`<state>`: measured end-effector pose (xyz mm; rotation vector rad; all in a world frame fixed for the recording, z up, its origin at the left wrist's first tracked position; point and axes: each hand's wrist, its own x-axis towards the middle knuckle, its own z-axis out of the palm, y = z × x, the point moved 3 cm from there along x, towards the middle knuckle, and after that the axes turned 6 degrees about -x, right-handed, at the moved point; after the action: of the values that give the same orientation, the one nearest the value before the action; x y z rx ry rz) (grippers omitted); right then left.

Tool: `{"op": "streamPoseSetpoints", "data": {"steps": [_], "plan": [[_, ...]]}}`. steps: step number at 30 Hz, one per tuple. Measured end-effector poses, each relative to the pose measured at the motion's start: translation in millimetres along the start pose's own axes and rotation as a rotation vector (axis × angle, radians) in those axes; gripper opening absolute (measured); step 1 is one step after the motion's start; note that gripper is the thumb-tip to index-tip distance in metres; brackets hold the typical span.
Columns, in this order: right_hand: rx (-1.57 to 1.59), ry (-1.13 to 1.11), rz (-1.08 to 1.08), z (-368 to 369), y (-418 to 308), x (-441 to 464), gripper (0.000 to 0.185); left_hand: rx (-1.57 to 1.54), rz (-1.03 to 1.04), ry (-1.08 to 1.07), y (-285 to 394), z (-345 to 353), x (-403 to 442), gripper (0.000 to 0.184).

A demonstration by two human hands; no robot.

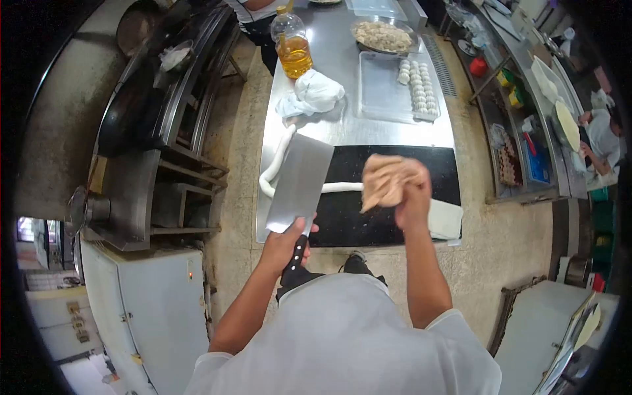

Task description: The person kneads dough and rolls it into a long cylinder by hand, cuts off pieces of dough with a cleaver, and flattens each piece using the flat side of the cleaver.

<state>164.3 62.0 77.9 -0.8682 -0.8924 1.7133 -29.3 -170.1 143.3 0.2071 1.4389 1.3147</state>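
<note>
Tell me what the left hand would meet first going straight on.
The cleaver in the left hand would likely meet the crumpled white bundle first; with its height unclear, it might brush the dough rope sooner.

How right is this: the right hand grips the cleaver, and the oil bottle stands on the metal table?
Wrong hand. The head view shows the left hand gripping the cleaver. The rest holds: the oil bottle stands on the metal table.

A white cabinet (161,316) stands at the lower left.
</note>
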Motion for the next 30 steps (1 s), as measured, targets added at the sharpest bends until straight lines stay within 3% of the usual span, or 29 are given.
{"op": "streamPoseSetpoints", "data": {"steps": [3, 6, 8, 10, 12, 15, 16, 17, 18, 20, 21, 23, 25, 28, 30], "plan": [[0.055, 0.094, -0.146, -36, -24, 83, 0.035, -0.045, 0.004, 0.065, -11, 1, -5, 0.05], [0.051, 0.113, -0.099, -80, -11, 166, 0.034, -0.084, 0.02, 0.125, -19, 1, -8, 0.053], [-0.609, 0.277, 0.238, -90, -8, 182, 0.037, -0.108, 0.042, 0.131, -21, -2, -7, 0.049], [-0.655, 0.188, 0.156, -91, 3, 184, 0.031, -0.094, 0.07, 0.159, -10, 0, -9, 0.051], [-1.149, 0.18, -0.498, -78, 5, 157, 0.013, -0.091, 0.08, 0.19, -12, -1, -7, 0.054], [-0.629, -0.153, -0.003, -9, 22, 50, 0.01, -0.108, 0.125, 0.291, -16, -11, 11, 0.049], [-0.741, -0.307, -0.113, 7, 47, 21, 0.013, -0.057, 0.141, 0.298, -12, -12, 17, 0.047], [-0.844, -0.518, 0.188, 54, 27, -25, 0.013, 0.025, 0.206, 0.286, -16, -19, 31, 0.046], [-0.538, -0.711, 0.276, 77, 44, -58, 0.02, 0.112, 0.267, 0.271, -19, -26, 44, 0.045], [-0.264, -0.859, 0.338, 122, 45, -108, 0.04, 0.083, 0.378, 0.169, 0, -14, 44, 0.043], [-0.273, -0.84, 0.316, 135, 49, -114, 0.04, 0.068, 0.455, 0.158, 13, -10, 41, 0.038], [-0.122, -0.564, 0.406, 151, 59, -122, 0.046, 0.045, 0.529, 0.121, 24, -28, 44, 0.038], [-0.182, -0.486, 0.388, 156, 55, -119, 0.045, 0.06, 0.641, -0.021, 31, -60, 59, 0.031], [-0.3, -0.395, 0.341, 158, 53, -128, 0.043, 0.298, 0.592, -0.204, 51, -95, 50, 0.026], [-0.58, -0.426, 0.324, 160, 58, -145, 0.04, 0.375, 0.517, -0.275, 47, -117, 49, 0.029]]}}
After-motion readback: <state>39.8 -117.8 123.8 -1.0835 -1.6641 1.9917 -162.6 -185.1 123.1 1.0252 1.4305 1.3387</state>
